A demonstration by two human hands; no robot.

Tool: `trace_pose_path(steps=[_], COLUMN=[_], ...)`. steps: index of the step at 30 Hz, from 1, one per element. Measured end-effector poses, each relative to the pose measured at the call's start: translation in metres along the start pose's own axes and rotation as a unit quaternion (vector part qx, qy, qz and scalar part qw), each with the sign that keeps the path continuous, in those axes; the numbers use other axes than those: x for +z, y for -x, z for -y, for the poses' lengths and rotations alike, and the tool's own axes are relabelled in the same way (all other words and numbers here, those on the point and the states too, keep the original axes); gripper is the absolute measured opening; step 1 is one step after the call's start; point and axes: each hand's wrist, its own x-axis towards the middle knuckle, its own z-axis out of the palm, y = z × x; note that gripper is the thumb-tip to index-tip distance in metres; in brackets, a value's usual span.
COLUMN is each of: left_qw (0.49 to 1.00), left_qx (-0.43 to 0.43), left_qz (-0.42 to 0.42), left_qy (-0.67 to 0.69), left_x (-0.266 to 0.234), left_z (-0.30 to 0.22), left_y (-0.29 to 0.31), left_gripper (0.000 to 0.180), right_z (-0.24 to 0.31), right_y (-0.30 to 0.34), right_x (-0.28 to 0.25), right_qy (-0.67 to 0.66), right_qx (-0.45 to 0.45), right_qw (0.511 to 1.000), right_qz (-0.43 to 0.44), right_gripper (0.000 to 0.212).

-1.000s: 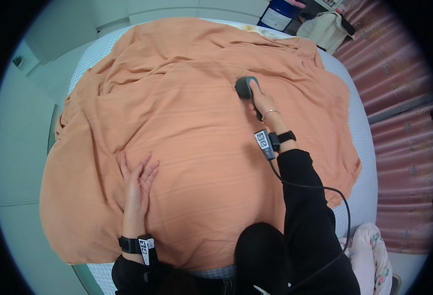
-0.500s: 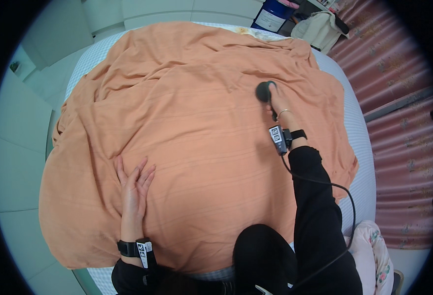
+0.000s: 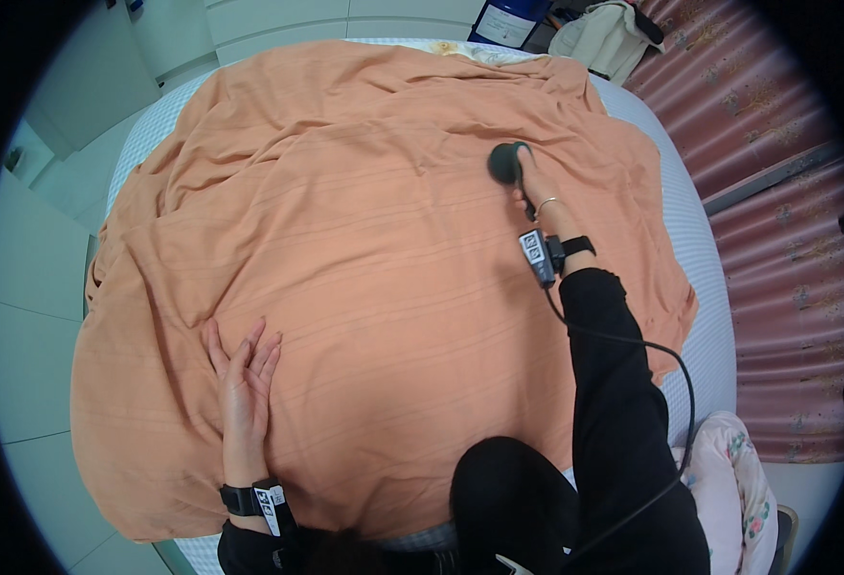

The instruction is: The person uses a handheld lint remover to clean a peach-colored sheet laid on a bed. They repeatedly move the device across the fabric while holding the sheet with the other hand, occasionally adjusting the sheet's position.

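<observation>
An orange cloth with soft folds covers most of the bed. Toward its far right part, my right hand is closed round the handle of a dark green, round-headed fabric shaver. The shaver's head is at the cloth; its working face is hidden, and whether it touches cannot be told. My left hand lies on the cloth at the near left, fingers spread and holding nothing. Each wrist wears a black strap with a small tagged device, and a cable runs from the right one along my sleeve.
A white mattress shows round the cloth's edges. Pink patterned curtains hang at the right. A floral bundle sits at the near right. At the back stand a blue drum, a pale garment and white cabinets.
The whole view has shifted slightly. My right hand with the shaver appears a little farther away and to the left; my left hand stays spread on the cloth.
</observation>
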Motion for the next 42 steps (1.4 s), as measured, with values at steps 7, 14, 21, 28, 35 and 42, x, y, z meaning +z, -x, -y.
trace_pose_path(steps=[7, 14, 21, 28, 35, 42], left_qw=[1.0, 1.0, 1.0, 1.0, 1.0, 1.0], left_qx=[-0.003, -0.002, -0.01, -0.008, -0.002, -0.006], left_qz=[-0.007, 0.002, -0.006, -0.007, -0.001, -0.007], left_qy=[0.003, 0.006, 0.007, 0.005, 0.006, 0.004], left_x=[0.002, 0.001, 0.0, 0.001, 0.003, 0.001], left_z=[-0.002, -0.002, -0.002, -0.003, -0.005, -0.003], left_y=[-0.001, -0.001, -0.002, -0.001, 0.0, -0.002], left_gripper=[0.067, 0.068, 0.066, 0.066, 0.066, 0.066], right_z=[0.002, 0.009, 0.008, -0.009, -0.003, -0.001], right_y=[-0.028, 0.011, 0.038, -0.003, -0.004, 0.042], right_x=[-0.026, 0.043, 0.052, -0.036, -0.04, 0.003], right_qy=[0.004, 0.011, 0.039, -0.022, -0.005, 0.038], right_qx=[0.098, 0.061, 0.046, 0.079, 0.116, 0.106], right_qw=[0.993, 0.996, 0.993, 0.997, 0.992, 0.986], right_qz=[-0.07, 0.059, 0.106, -0.012, -0.043, 0.121], right_gripper=[0.06, 0.066, 0.062, 0.058, 0.056, 0.06])
